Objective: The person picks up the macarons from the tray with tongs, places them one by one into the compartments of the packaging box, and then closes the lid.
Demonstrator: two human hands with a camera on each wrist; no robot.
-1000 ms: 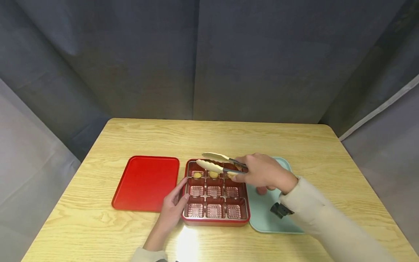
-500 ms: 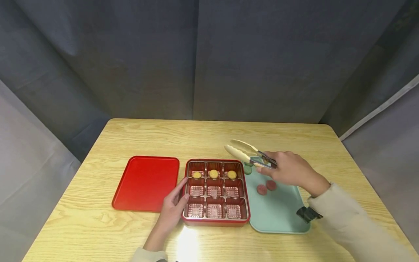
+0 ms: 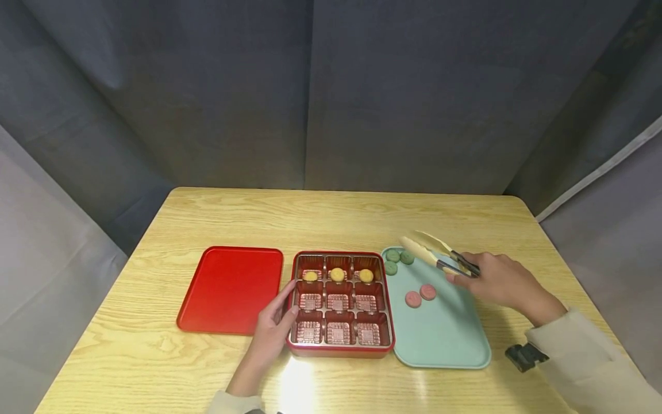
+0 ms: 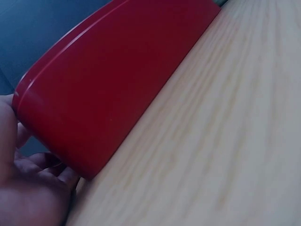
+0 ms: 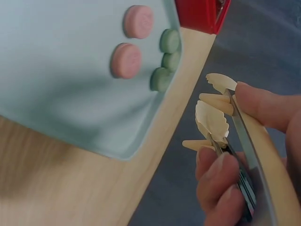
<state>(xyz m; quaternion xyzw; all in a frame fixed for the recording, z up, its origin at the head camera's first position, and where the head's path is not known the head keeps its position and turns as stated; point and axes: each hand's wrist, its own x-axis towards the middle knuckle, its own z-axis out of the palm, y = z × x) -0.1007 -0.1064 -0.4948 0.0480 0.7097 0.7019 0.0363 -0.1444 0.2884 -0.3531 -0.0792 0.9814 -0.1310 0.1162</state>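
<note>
My right hand (image 3: 496, 280) grips a pair of tongs (image 3: 429, 248) with cream tips, held above the right back part of a pale green tray (image 3: 445, 345). The tong tips stand apart with nothing between them, as the right wrist view also shows. Two pink macaron-like discs (image 5: 139, 21) lie on the tray, and three green ones (image 3: 393, 255) cluster in its back left corner. My left hand (image 3: 270, 325) rests against the left side of a red box (image 3: 341, 352), its fingers fairly straight. Yellow round pieces (image 3: 337, 275) sit in the box's back row of compartments.
A flat red tray or lid (image 3: 233, 290) lies left of the box on the wooden table (image 3: 248, 218). The green tray stands close against the box's right side. Dark curtains (image 3: 331, 103) hang behind the table.
My right hand has moved right with the tongs, from over the box's back row to over the green tray, uncovering the yellow and green pieces. My left hand has stayed put.
</note>
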